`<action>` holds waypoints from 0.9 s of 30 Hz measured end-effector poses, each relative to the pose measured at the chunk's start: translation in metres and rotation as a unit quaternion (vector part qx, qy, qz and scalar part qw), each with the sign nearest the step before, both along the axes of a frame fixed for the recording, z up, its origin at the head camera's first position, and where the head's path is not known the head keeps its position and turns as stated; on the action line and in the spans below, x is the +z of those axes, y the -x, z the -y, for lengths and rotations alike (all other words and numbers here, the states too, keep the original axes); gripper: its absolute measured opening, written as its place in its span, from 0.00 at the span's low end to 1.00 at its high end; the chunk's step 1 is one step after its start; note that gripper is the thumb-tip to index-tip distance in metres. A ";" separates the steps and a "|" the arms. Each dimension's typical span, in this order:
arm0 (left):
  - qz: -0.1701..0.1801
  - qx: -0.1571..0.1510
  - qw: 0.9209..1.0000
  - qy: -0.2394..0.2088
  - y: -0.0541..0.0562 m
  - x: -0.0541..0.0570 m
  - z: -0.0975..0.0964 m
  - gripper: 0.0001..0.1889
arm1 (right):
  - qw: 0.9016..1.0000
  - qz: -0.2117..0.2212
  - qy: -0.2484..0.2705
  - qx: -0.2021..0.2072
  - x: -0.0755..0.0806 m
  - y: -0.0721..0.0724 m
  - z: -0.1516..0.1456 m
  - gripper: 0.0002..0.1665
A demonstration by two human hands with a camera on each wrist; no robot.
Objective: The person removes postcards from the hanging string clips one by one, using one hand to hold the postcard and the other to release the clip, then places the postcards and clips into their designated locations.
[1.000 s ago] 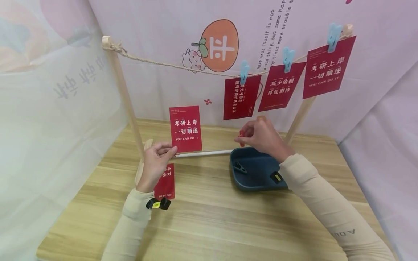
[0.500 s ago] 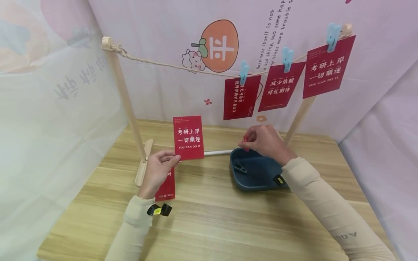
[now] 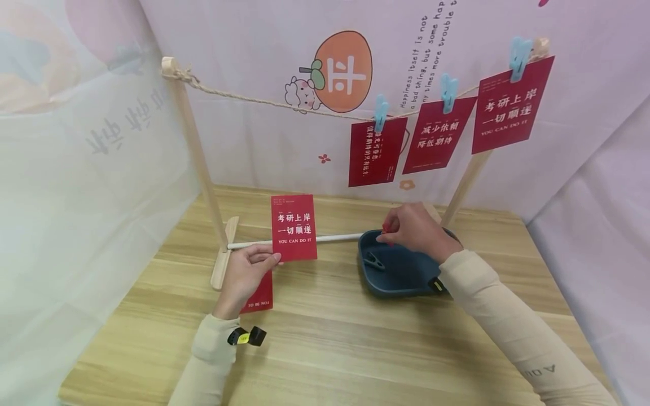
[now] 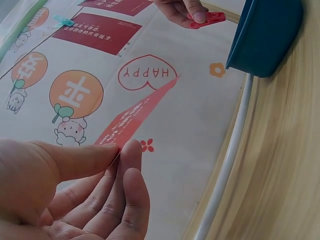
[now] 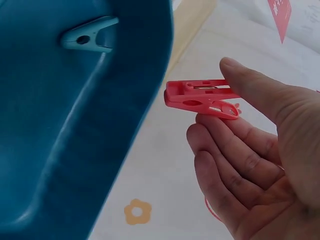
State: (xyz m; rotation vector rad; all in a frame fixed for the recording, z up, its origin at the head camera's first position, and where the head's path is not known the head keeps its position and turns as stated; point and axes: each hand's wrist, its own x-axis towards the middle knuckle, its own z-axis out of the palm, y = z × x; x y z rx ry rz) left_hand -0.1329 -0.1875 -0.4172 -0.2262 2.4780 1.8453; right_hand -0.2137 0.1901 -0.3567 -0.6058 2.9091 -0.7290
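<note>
My left hand (image 3: 247, 279) pinches a red card (image 3: 294, 228) by its lower left corner, between thumb and fingers, and holds it upright above the table. In the left wrist view that card (image 4: 137, 117) is seen nearly edge-on. A second red card (image 3: 261, 294) lies on the table, partly covered by the left hand. My right hand (image 3: 418, 231) pinches a red clothespin (image 5: 202, 97) between thumb and fingers, over the blue tray (image 3: 373, 288). Inside the tray lies a teal clothespin (image 5: 90, 35).
A twine line (image 3: 274, 104) runs between two wooden posts, the left post (image 3: 195, 152) nearer my left hand. Light blue clothespins (image 3: 449, 93) hold three red cards on its right half, including a middle card (image 3: 439, 135). A white rod (image 3: 337, 238) joins the post feet.
The left hand has lowered the card it holds. The right hand has moved slightly down and right with the red clothespin. The hanging cards stay put.
</note>
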 end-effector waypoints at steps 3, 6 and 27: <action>0.000 -0.004 1.000 -0.010 -0.003 -0.004 0.001 0.13 | 1.000 -0.001 -0.015 0.009 -0.005 0.000 -0.001 0.16; 0.008 -0.006 1.000 -0.016 -0.005 -0.008 0.001 0.12 | 0.999 -0.008 -0.032 0.012 -0.009 -0.001 -0.001 0.16; 0.046 -0.023 0.998 -0.025 -0.024 -0.033 0.000 0.10 | 0.992 0.055 -0.097 0.051 -0.029 -0.001 0.001 0.14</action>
